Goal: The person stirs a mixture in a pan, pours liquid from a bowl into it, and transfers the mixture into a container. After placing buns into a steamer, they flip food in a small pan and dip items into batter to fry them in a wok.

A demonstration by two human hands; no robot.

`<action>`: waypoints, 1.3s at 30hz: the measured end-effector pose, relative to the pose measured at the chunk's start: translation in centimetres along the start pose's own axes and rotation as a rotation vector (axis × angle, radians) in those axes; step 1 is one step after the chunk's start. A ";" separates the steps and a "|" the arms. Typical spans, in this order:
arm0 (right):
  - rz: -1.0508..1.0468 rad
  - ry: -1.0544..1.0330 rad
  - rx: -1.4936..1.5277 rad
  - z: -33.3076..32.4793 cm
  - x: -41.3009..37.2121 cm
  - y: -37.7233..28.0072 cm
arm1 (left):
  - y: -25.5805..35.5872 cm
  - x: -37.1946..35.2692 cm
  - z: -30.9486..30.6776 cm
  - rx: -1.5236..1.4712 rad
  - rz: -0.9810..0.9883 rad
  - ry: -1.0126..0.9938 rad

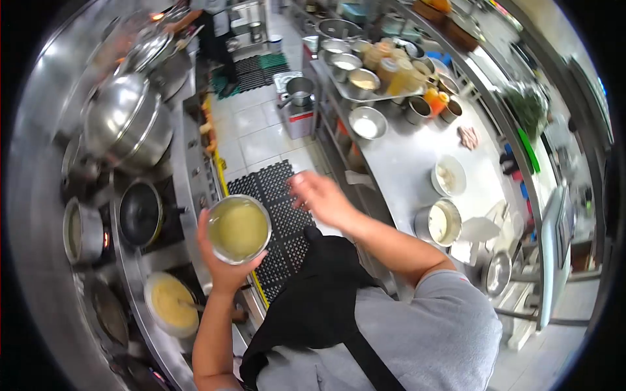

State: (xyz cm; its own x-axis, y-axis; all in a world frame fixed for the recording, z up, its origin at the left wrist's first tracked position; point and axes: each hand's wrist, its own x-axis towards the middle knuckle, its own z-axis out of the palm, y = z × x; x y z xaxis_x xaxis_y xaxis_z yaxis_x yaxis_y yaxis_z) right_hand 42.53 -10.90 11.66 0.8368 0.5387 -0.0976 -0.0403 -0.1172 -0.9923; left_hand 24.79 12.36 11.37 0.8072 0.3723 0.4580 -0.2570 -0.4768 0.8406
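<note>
Standing on the stove (134, 274) at far left is a steel pot (85, 231); beyond it, a large domed steel vessel (127, 120). To their right, a black pan (140, 214), and nearer the wearer a pan of thick yellow mixture (173, 304) with a utensil handle leaning out of it. Past the far end of the stove, partly cropped, another person (218, 42) in dark trousers. Metal bowl (239, 229): held up between stove and bench, over the floor, containing yellow-green liquid. Left hand (225, 274) is partly closed, its digits spread around the bowl's near and left sides, gripping it. Black perforated mat (282, 202) on the floor behind the bowl; a small pot (300, 90) on a box farther off. Right hand (321, 199): motion-blurred, loosely open, fingers a little curled, nothing held, near the bowl but not touching it. On the bench (407, 156) at right: a steel bowl with white contents (367, 124), grouped squeeze bottles (398, 68) behind it, a steel pot with pale contents (438, 223), a white bowl (448, 176) just beside that pot, and a small pinkish piece (468, 137), material unclear.
</note>
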 end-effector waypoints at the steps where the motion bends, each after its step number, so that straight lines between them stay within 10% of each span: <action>1: 0.054 0.121 -0.031 -3.8 0.9 1.5 | -0.3 2.0 2.8 -0.022 0.007 -0.076; 8: 0.333 0.634 0.075 -23.4 -1.8 5.6 | -6.5 10.1 24.8 -0.234 0.080 -0.439; 20: 0.476 0.893 -0.179 -23.9 -7.2 11.7 | -11.8 8.7 50.9 -0.300 0.041 -0.895; 26: 0.350 0.889 -0.199 -21.2 -6.0 9.9 | -13.2 11.2 49.4 -0.277 0.081 -0.803; 28: 0.308 0.755 -0.202 -20.6 -5.3 8.4 | -18.6 10.9 51.9 -0.303 -0.670 -0.535; 31: 0.217 0.661 -0.286 -20.0 -3.2 7.3 | -16.6 18.1 52.0 -0.543 -1.180 -0.430; 39: -0.075 0.497 -0.286 -19.5 2.8 3.1 | -18.6 18.0 43.5 -0.633 -1.105 -0.448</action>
State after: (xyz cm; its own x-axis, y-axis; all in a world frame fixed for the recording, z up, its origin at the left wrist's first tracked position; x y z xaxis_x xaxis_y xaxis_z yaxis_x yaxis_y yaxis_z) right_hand 55.36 -26.06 9.80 0.9905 0.1055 0.0885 0.1204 -0.3523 -0.9281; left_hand 67.27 -6.71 -8.58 0.8208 -0.0283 -0.5706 0.5342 0.3923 0.7489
